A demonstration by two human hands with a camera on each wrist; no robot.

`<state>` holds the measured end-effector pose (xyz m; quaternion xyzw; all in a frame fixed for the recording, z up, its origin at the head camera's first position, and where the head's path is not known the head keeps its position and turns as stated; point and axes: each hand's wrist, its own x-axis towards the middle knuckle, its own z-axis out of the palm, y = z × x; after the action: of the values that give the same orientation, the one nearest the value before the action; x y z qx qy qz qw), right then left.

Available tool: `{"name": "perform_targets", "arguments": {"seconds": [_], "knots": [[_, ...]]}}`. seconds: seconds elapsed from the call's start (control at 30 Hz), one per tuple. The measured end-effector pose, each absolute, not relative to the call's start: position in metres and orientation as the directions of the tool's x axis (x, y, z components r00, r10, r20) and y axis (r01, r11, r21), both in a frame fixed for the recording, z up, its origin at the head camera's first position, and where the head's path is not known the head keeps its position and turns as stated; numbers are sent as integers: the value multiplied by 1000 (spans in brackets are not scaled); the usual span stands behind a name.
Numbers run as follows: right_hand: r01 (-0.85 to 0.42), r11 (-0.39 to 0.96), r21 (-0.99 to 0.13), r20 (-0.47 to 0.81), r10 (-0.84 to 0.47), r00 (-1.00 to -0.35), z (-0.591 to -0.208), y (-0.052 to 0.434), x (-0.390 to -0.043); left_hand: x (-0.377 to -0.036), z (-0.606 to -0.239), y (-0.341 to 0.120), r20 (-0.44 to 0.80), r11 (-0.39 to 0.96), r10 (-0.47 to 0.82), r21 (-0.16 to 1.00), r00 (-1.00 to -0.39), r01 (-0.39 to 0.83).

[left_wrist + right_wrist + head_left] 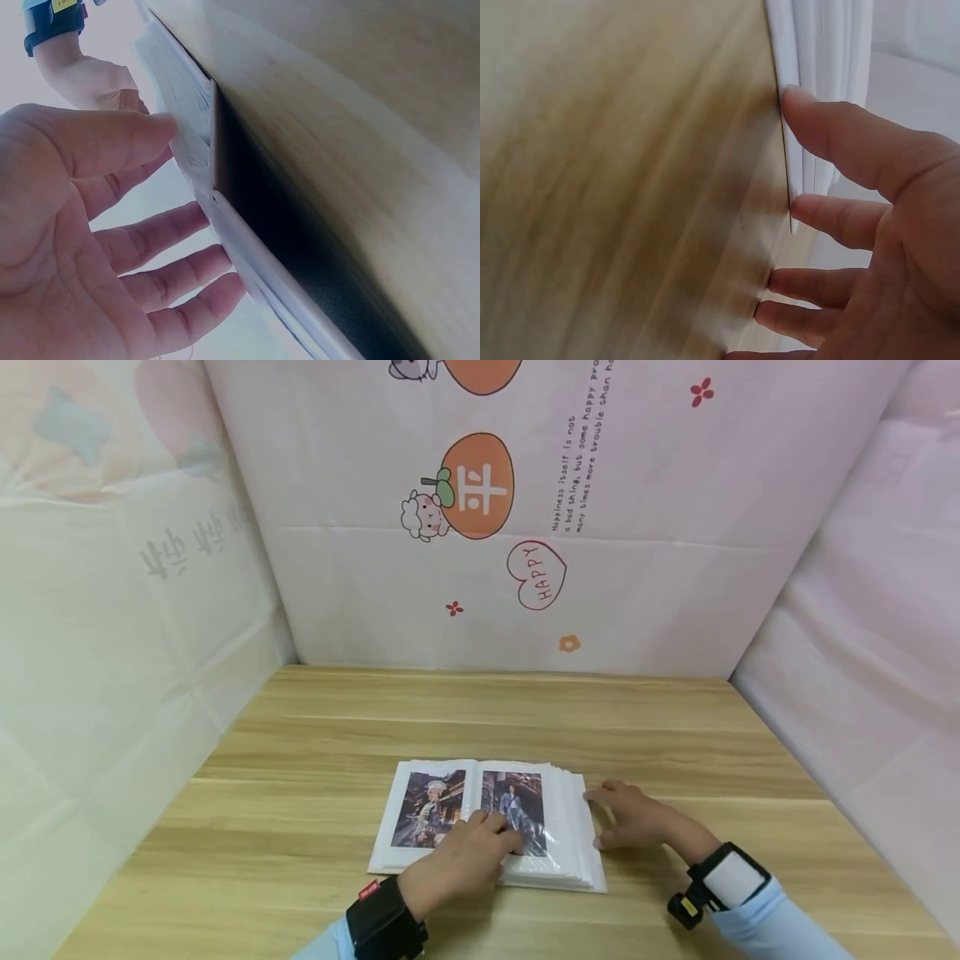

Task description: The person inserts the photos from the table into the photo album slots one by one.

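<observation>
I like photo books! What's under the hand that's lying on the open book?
The left hand rests on the photo album's right page, covering the lower part of a photo of a person. That covered part cannot be seen.

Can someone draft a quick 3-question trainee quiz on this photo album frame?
1. True or false: the photo album lies closed on the wooden table.
2. Which hand rests on the album's open page? A) left hand B) right hand C) neither
3. Fill in: the right hand's fingertips touch the album's stacked page ____.

Key:
1. False; it lies open, two photos showing.
2. A; straight fingers lie on the right-hand page.
3. Edges, on the album's right side.
</observation>
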<state>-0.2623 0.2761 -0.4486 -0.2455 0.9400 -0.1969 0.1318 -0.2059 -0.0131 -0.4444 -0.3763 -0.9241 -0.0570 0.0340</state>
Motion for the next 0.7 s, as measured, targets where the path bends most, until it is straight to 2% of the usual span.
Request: {"name": "perform_targets", "arguments": {"seconds": [0.27,0.47,0.57,0.7], "knots": [[-414,798,-438,-151,-520,-841,-447,273,-262,-206,-444,-17,127,697,700,91,-702,711],[-437,794,-423,-143,-534,-833,-448,273,-263,-208,-442,-30,151,645,709,258,-689,720],[-434,793,-428,-143,-534,-833,-449,274,-263,-208,-440,-41,150,649,681,329,-716,686],[-421,795,-437,-153,-527,-836,-448,274,-261,-211,-438,-57,136,710,597,371,-791,599]]}}
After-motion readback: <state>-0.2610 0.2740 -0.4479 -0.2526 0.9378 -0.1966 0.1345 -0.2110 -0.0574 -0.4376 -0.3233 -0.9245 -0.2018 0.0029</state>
